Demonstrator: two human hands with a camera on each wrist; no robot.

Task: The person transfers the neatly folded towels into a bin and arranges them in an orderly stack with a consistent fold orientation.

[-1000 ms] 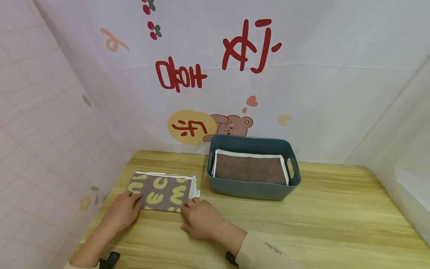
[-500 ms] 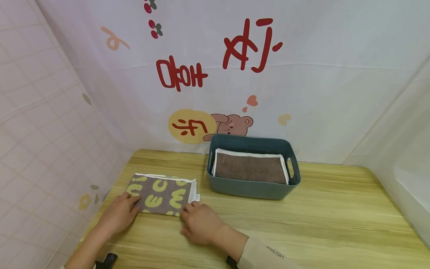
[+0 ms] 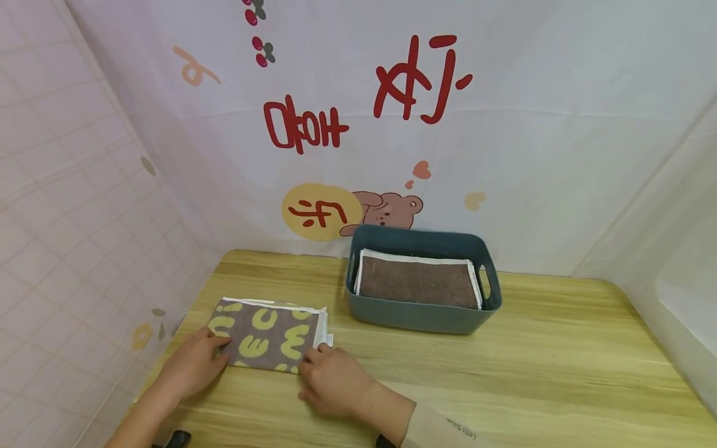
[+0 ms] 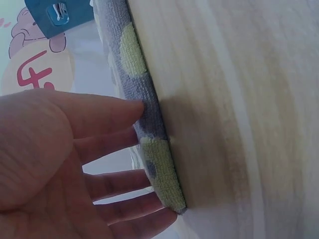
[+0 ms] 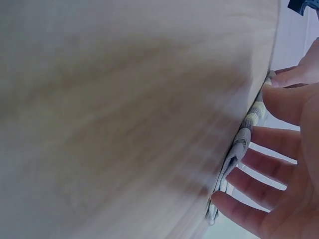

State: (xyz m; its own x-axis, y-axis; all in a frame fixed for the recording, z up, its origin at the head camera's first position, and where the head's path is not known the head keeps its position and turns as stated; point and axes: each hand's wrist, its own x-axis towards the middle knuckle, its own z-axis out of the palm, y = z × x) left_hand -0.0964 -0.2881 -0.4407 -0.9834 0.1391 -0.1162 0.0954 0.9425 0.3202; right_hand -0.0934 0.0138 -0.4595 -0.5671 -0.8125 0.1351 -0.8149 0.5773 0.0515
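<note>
A folded towel [image 3: 269, 336], purplish-brown with yellow letters and white edging, lies on the wooden table [image 3: 504, 379] at the left. My left hand [image 3: 193, 364] touches its near left corner; in the left wrist view the thumb [image 4: 114, 112] rests against the front edge and the fingers reach along the side, fairly straight. At the near right corner my right hand [image 3: 336, 379] touches the towel with its fingertips. The right wrist view shows its extended fingers [image 5: 259, 186] against the layered folds. A white tag sticks out on the right side.
A teal plastic basket [image 3: 417, 317] with side handle holes stands behind and right of the towel. Inside lies a folded brown cloth [image 3: 417, 280] with white edging. A printed white curtain [image 3: 532, 155] hangs behind the table, and another covers the left side.
Both hands have drawn the folded towel a short way toward the table's near side. The basket and its contents have stayed put.
</note>
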